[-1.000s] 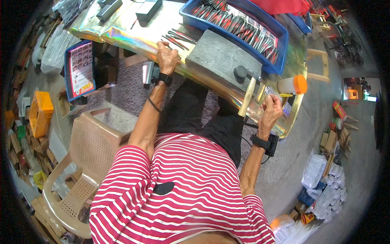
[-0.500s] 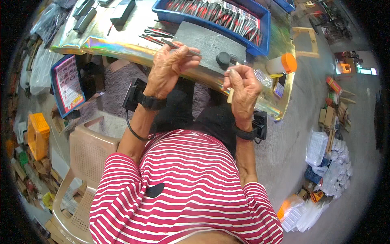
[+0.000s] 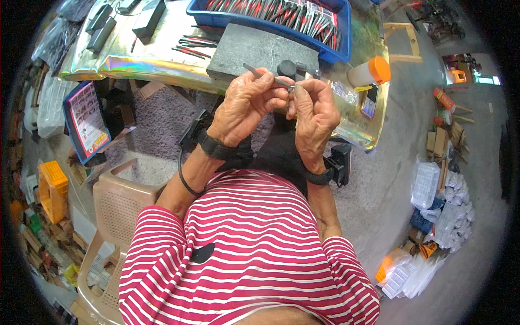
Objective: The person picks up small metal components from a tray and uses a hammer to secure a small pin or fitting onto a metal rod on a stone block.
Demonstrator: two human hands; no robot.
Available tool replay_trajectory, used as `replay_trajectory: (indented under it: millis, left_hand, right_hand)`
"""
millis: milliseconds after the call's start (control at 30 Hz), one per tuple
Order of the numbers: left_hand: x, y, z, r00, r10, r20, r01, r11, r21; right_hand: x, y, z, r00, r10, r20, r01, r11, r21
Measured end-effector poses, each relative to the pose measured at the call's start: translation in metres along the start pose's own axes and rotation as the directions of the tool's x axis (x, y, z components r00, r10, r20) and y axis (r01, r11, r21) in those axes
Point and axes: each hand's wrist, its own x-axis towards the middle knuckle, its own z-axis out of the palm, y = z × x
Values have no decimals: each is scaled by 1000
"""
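Pinched in the fingers of my left hand (image 3: 241, 105) is a thin dark grey stick-like piece (image 3: 252, 70), its far end pointing up and left. My right hand (image 3: 317, 114) meets its other end, with thumb and forefinger pressed together there; a small pale tip shows between them, too small to name. Both hands are just off the near edge of a grey stone-like block (image 3: 244, 47) on the table. A black round knob-like piece (image 3: 286, 68) sits on the block, beyond the fingertips. Several thin dark sticks with red parts (image 3: 195, 44) lie left of the block.
A blue bin (image 3: 343, 53) full of slim red, black and silver pieces stands behind the block. On the right are an orange-capped bottle (image 3: 378, 70) and a phone-like device (image 3: 370, 102). Dark boxes (image 3: 149, 20) lie at the far left. A beige plastic chair (image 3: 122, 203) stands left of me.
My hands have come together, and the stick's near end has moved right to my right fingertips. The view has shifted slightly.
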Motion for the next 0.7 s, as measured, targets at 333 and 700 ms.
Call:
replay_trajectory:
  millis: [333,700]
  left_hand:
    - [4,-8,1,980,197,42,-200,974,102]
    - [6,-11,3,949,310,47,-302,864,402]
  right_hand:
    - [-7,8,6,974,-207,-95,172,942,-289]
    - [-4,14,4,956,289,-56,-258,915,310]
